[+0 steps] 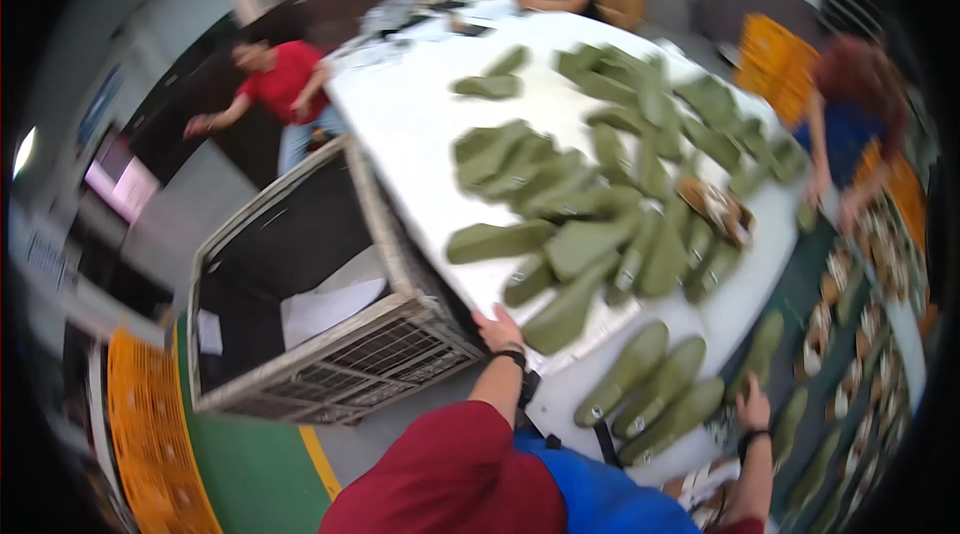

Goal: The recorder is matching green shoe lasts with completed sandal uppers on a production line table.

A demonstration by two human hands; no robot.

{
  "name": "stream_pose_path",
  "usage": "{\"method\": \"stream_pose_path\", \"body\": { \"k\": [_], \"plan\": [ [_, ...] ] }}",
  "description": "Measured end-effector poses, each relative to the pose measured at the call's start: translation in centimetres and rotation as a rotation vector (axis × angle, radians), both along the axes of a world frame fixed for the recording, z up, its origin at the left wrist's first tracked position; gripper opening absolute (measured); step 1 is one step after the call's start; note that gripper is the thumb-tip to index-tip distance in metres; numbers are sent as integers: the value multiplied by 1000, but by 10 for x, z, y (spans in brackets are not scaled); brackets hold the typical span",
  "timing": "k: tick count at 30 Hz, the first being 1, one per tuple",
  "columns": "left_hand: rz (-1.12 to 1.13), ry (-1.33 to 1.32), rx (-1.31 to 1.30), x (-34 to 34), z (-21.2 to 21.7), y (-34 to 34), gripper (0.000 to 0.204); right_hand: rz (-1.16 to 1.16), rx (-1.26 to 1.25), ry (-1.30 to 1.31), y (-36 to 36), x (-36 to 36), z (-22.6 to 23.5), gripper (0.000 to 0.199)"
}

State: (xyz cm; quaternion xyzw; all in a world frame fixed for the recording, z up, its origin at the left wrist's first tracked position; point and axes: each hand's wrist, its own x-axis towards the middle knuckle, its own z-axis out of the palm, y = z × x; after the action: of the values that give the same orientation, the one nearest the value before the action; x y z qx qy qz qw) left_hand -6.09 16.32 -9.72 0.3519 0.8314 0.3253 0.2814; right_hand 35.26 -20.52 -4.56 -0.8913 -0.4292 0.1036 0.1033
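Olive-green insoles [590,244] lie in a loose heap on a white table [400,124]. My left hand [499,330] rests at the table's near edge, fingers spread, close beside the nearest long insole of the heap. Low on the right, my right hand [753,406] closes on the lower end of a single green insole [763,349], over the dark green conveyor. Between my hands, several insoles lie side by side [650,379] on a white surface. A brown and white shoe [716,210] sits on the right side of the heap.
A wheeled crate [400,334] with papers inside stands left of the table. Shoes and insoles line the dark green conveyor [800,374] at right. One person in red [283,84] stands far left, another sits at the far end, and a third works at right. Orange crates [155,434] stand lower left.
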Motion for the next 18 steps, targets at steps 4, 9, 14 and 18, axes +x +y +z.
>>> {"method": "stream_pose_path", "body": {
  "k": [4, 9, 14, 18],
  "plan": [
    [-3, 117, 75, -50, -22, 13, 65, -218, 21, 52, 80, -19, 60, 67],
    [48, -4, -17, -25, 1, 10, 73, -410, -160, 52, 91, 6, 32, 64],
    [29, 65, -116, -19, 7, 8, 71, -448, -148, 88, 75, 4, 39, 65],
    [57, 57, -149, -12, 16, 4, 71, -400, -145, 96, 83, -4, 34, 66]
  ]
}}
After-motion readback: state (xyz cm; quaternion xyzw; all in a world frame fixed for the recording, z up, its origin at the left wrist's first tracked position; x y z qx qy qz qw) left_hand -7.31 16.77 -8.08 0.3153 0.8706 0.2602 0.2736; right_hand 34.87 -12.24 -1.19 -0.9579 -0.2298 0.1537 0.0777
